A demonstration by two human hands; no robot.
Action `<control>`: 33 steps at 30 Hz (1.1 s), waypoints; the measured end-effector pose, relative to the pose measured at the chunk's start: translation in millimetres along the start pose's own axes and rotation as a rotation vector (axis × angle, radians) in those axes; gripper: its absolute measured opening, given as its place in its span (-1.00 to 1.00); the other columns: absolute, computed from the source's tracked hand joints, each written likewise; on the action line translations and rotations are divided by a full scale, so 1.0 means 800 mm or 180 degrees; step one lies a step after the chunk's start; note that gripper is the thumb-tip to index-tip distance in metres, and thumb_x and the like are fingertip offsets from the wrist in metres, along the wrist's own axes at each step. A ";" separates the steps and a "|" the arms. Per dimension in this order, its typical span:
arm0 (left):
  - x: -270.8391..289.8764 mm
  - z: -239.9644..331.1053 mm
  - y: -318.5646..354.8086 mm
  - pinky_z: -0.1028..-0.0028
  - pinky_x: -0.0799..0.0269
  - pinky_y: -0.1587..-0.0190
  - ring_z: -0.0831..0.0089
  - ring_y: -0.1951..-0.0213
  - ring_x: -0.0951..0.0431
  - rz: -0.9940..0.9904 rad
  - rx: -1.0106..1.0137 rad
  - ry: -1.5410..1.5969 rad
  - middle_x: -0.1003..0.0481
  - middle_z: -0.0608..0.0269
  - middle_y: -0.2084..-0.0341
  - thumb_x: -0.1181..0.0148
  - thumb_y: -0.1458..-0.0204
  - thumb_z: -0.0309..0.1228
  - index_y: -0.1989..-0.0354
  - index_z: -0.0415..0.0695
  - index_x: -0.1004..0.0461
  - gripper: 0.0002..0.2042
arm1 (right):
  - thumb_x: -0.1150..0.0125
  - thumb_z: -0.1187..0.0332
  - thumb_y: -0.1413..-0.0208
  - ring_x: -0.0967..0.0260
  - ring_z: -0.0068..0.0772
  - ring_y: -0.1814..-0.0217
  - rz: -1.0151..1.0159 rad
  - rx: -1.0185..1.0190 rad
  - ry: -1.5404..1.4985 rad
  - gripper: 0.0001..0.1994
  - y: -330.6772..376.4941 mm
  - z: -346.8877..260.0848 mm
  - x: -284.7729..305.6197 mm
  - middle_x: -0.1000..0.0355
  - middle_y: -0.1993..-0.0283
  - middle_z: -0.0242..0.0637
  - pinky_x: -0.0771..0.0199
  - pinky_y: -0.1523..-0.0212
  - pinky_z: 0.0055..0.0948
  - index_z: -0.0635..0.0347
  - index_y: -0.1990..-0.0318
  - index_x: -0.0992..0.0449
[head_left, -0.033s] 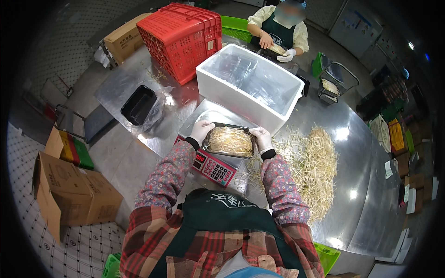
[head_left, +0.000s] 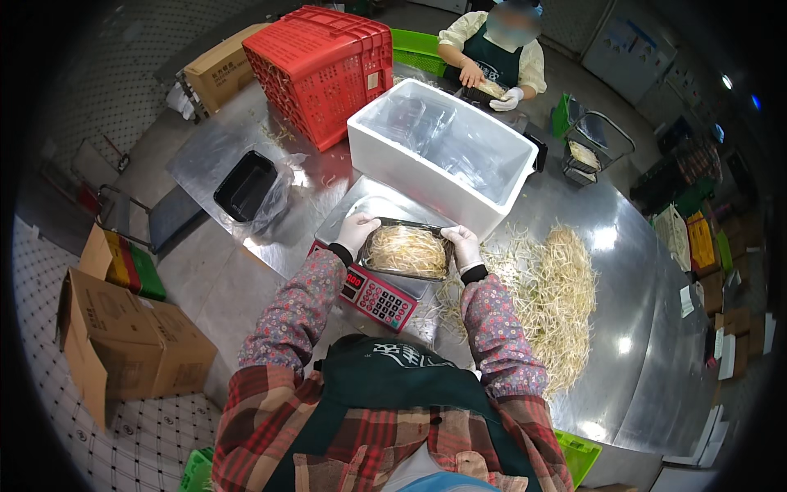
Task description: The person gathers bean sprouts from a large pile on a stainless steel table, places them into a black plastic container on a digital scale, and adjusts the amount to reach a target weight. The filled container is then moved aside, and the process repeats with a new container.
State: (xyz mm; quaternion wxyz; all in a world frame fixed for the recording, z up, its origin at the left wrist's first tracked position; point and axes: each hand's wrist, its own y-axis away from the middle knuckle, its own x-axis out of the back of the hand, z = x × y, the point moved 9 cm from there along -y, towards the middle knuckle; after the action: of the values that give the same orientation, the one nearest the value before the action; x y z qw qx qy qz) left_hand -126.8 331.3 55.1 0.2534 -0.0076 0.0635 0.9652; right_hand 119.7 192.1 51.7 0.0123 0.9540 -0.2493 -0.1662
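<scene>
A black plastic tray (head_left: 407, 250) full of pale bean sprouts is held between my two gloved hands. My left hand (head_left: 357, 233) grips its left end and my right hand (head_left: 464, 246) its upper right corner, the fingers closed on the rim. Beneath it is a kitchen scale with a steel pan (head_left: 348, 207) and a red keypad panel (head_left: 379, 297); whether the tray touches the pan I cannot tell. To the right of my right hand lies a long heap of loose bean sprouts (head_left: 557, 303) on the steel table.
Beyond the scale stands a white foam box (head_left: 434, 184) with clear plastic lids inside. A red crate (head_left: 324, 70) is behind it to the left. Black empty trays (head_left: 246, 186) in a plastic bag lie left. Across the table a co-worker (head_left: 492, 57) holds another tray. Cardboard boxes (head_left: 135, 336) stand lower left.
</scene>
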 end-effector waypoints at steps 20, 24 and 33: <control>0.007 -0.011 0.122 0.32 -0.65 0.39 0.41 0.49 -0.57 0.0264 0.0794 0.1183 -0.45 0.28 0.50 -0.24 -0.11 -0.44 0.38 -0.14 -0.40 -0.88 | -0.18 0.59 -0.12 -0.48 -0.37 0.60 -0.0171 -0.0968 -0.0832 -0.83 0.118 0.040 -0.012 -0.53 0.45 -0.13 -0.54 0.67 -0.41 0.10 0.31 -0.32; -0.006 -0.009 0.128 0.25 -0.67 0.32 0.29 0.28 -0.59 0.0376 0.1028 0.1356 -0.44 0.16 0.31 -0.24 -0.14 -0.27 0.20 -0.22 -0.37 -0.72 | -0.28 0.47 -0.13 -0.45 -0.48 0.64 -0.0307 -0.1027 0.0446 -0.80 0.124 -0.001 -0.031 -0.52 0.49 -0.20 -0.45 0.69 -0.50 0.12 0.36 -0.31; -0.110 -0.022 0.161 0.20 -0.64 0.20 0.13 0.12 -0.60 -0.0149 0.1630 0.1967 -0.50 -0.04 0.17 -0.13 -0.22 -0.23 0.05 -0.34 -0.38 -0.63 | -0.12 -0.08 -0.16 -0.41 -0.12 -0.06 -0.0317 0.2077 0.4337 -0.52 0.050 -0.142 -0.193 -0.46 0.01 -0.10 -0.34 -0.06 -0.10 0.15 0.01 -0.48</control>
State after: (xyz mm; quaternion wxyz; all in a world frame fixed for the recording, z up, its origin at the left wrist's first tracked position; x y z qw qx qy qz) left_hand -113.7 174.9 57.4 0.2380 -0.2355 0.3750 0.8645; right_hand 11.2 224.3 211.2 -0.1268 0.8111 -0.1797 0.5420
